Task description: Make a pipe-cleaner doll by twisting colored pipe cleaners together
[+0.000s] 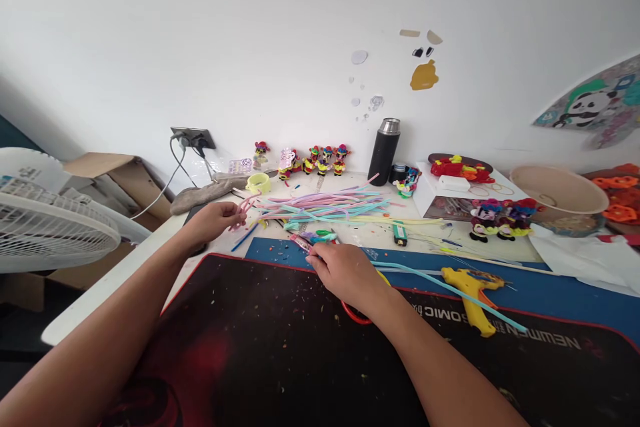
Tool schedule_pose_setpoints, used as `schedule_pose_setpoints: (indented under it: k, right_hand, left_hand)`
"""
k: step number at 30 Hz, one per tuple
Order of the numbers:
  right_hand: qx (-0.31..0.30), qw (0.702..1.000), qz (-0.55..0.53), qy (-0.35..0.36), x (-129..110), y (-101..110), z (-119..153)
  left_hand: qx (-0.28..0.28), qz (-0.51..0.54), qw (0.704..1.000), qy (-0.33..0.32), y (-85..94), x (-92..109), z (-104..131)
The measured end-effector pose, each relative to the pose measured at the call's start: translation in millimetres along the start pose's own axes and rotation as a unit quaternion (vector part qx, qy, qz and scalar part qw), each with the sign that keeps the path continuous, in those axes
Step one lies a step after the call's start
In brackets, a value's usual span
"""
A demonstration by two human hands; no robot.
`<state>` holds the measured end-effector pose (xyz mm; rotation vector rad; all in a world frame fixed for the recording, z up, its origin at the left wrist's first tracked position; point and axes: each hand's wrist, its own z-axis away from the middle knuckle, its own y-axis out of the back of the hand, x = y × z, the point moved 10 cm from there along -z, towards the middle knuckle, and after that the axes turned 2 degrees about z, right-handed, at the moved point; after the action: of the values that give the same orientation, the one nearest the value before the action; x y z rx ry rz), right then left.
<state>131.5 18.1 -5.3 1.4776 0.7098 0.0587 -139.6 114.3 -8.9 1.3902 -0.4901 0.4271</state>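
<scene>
My left hand [220, 221] is closed round the ends of a few pink stems at the left of the pile. The pile of pastel pipe cleaners [330, 204] in pink, purple, blue and yellow lies across the white table. My right hand [345, 275] is closed on a small pink packet [301, 243] with print on it, just in front of the pile. Small green and blue fuzzy pieces [323, 235] lie beside the packet. Part of a red ring-shaped handle [356, 315] shows under my right hand.
A yellow glue gun [473, 293] and a long blue stem [445, 285] lie on the right of the black mat [260, 347]. Behind stand a black bottle [384, 153], small figures [325, 160] and a white box [430, 195]. A fan [55, 227] is at left.
</scene>
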Motion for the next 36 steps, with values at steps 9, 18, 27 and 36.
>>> schedule_pose_setpoints:
  k: [9,18,27,36]
  right_hand:
    - [0.007,1.0,-0.007,0.003,0.0,-0.5,-0.2]
    - [0.01,1.0,0.0,0.007,0.1,-2.1,0.0]
    - [-0.002,1.0,0.014,0.011,-2.5,-2.2,0.3]
    - [-0.005,1.0,-0.01,0.004,-2.8,-2.6,0.4]
  left_hand:
    - [0.012,0.018,1.0,-0.023,4.9,7.8,8.1]
    - [0.032,-0.12,0.992,0.009,-13.2,0.2,12.0]
    - [-0.001,-0.127,0.992,0.009,-24.2,-2.7,14.3]
    - [0.009,0.152,0.987,-0.046,-7.5,36.5,38.5]
